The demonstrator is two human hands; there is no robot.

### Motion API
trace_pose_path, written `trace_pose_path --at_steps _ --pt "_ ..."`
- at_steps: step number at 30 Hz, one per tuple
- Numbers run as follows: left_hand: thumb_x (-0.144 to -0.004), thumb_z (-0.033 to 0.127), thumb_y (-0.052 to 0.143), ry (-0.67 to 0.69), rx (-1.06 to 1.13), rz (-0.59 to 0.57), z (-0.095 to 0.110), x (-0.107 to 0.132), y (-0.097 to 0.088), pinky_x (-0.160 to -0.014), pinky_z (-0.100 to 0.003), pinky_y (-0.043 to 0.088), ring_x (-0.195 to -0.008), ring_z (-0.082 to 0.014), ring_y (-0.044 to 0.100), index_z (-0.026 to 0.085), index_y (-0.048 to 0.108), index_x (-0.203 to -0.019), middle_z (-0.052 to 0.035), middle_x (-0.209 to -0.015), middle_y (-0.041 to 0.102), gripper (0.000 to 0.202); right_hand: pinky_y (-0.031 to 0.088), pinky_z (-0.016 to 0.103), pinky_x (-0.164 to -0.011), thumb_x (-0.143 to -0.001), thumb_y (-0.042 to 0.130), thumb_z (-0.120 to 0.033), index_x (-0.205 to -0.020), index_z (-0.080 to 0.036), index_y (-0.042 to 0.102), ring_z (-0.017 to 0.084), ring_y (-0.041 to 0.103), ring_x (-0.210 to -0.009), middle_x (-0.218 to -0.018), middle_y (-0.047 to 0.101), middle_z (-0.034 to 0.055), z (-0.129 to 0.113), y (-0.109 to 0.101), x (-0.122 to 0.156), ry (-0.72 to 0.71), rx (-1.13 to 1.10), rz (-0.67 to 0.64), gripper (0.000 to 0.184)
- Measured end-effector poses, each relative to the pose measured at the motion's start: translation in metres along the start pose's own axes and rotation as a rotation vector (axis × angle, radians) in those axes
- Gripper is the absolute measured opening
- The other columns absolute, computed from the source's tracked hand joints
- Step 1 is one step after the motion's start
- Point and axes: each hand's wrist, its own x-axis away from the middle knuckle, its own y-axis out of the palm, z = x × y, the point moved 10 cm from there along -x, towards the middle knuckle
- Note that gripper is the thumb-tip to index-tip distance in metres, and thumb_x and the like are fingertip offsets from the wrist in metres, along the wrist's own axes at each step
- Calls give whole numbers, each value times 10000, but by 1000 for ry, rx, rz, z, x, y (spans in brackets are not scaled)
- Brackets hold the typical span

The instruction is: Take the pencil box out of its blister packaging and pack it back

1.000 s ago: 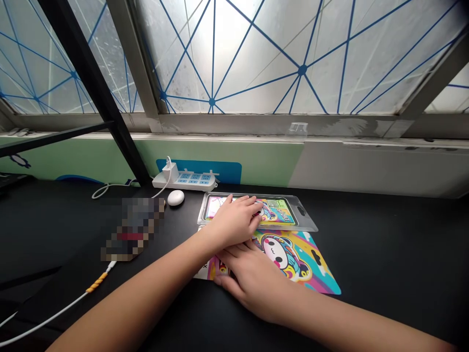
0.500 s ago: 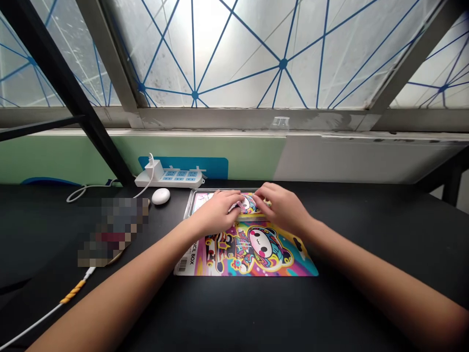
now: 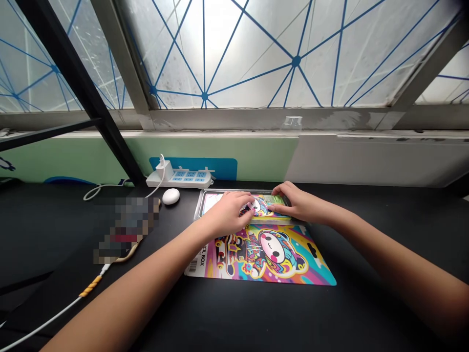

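My left hand lies curled over the left half of a clear plastic blister pack, which holds a brightly printed item with a cartoon design. My right hand is at the pack's right end, with its thumb on top and its fingers around the far edge. The hands almost meet over the middle of the pack and hide much of it. Just nearer me on the black table lies a colourful printed card showing a cartoon character and the words "CIL BOX" beside a barcode.
To the left of the pack sit a white mouse and a white power strip with a plugged-in charger. A pixelated object and a white cable lie further left. A clear plastic cup stands on the window sill.
My right hand has moved from the middle of the pack to its right end. My left hand stays on the pack, and the view has shifted slightly.
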Motion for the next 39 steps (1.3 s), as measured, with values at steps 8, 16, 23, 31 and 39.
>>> trace_pose_path --at_steps 8,16,23,31,39 --pt "-976 292 567 6 4 1 1 0 0 -1113 -415 456 -1306 -277 589 174 683 -1240 -124 -1378 665 312 560 401 -832 -739 661 -767 -1210 -207 677 298 668 -960 -1197 598 134 0 1 -1 49 35 -86 733" --pt "-971 300 573 9 22 1 1 -1 -1 -1098 -422 467 -1280 -276 608 178 694 -1208 -123 -1365 673 293 573 411 -800 -693 711 -746 -1147 -222 687 275 653 -892 -1116 563 104 -4 -2 -5 54 103 -58 694" --pt "-942 342 629 -29 29 -22 -7 -4 -11 -1010 -353 528 -1191 -254 663 206 664 -1286 -75 -1311 711 371 559 450 -834 -676 772 -697 -1040 -237 659 299 616 -959 -1103 526 90 -16 -11 -2 3 179 7 597" --pt "-829 470 783 -109 -81 -65 -45 4 -50 -936 -398 525 -1108 -302 672 184 683 -1237 -108 -1200 735 508 509 432 -764 -667 820 -590 -929 -263 535 326 586 -956 -1027 614 91 -40 -20 12 -58 269 152 508" --pt "-799 336 827 106 -197 14 -1 19 -71 -830 -358 542 -967 -256 646 186 687 -1045 -84 -1047 677 320 483 479 -880 -932 592 -302 -911 -248 556 317 636 -966 -1012 682 116 -80 -41 63 -184 285 400 68"
